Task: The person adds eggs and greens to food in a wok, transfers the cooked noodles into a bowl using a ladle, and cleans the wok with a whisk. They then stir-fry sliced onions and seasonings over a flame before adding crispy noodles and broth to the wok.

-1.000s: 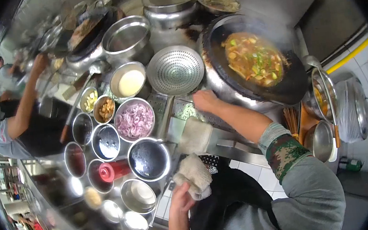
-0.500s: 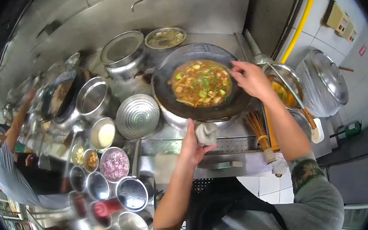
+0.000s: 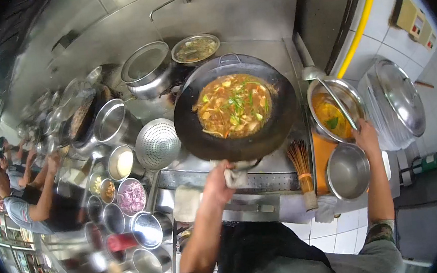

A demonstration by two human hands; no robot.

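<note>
My left hand is closed around a folded cloth at the near rim of the black wok. In the wok is a brown stew with green pieces and sauce. At the right, my right hand is closed on the handle of a ladle. The ladle's bowl end points up and left, across a steel bowl of orange liquid with a green leaf in it. An empty-looking steel bowl sits just below that hand.
A perforated strainer lies left of the wok, near bowls of sliced onion and other ingredients. A bamboo brush stands at the front right. Several people are at the far left. A lidded pot is at the right.
My right hand has moved from the wok's right rim to the ladle. My left hand and its cloth have come to the near rim. The wok now appears lower and tilted toward me.
</note>
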